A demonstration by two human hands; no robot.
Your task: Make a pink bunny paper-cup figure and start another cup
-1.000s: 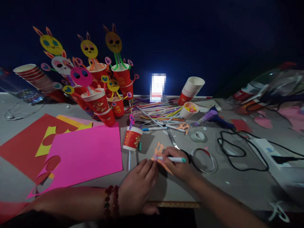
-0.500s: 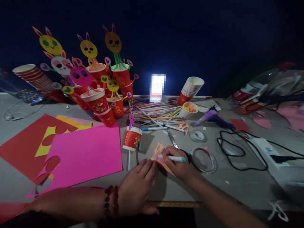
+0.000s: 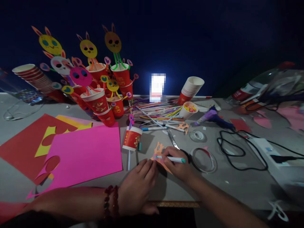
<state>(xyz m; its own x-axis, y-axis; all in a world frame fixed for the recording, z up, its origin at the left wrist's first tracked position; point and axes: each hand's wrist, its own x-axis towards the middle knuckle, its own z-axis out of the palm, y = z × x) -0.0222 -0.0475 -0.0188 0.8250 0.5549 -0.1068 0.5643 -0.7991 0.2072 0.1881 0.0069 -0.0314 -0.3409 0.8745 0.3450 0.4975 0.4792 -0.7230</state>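
Gripping a marker [image 3: 176, 159], right hand [image 3: 178, 168] has bare table [image 3: 180, 191] before the edge [image 3: 175, 205].

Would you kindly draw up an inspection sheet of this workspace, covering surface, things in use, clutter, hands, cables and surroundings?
Surface: grey table, bearing many craft materials.
Things in use: white marker, its tip at a pale purple disc on orange cut paper.
Clutter: pink sheet and rabbit-faced red cups on the left; scissors beyond the right hand.
Hands: left hand touches the orange cut paper; right hand grips the white marker.
Cables: black cord, looped on the right.
Surroundings: dark blue backdrop, bright pixelated rectangle before it; other people, nothing seen.
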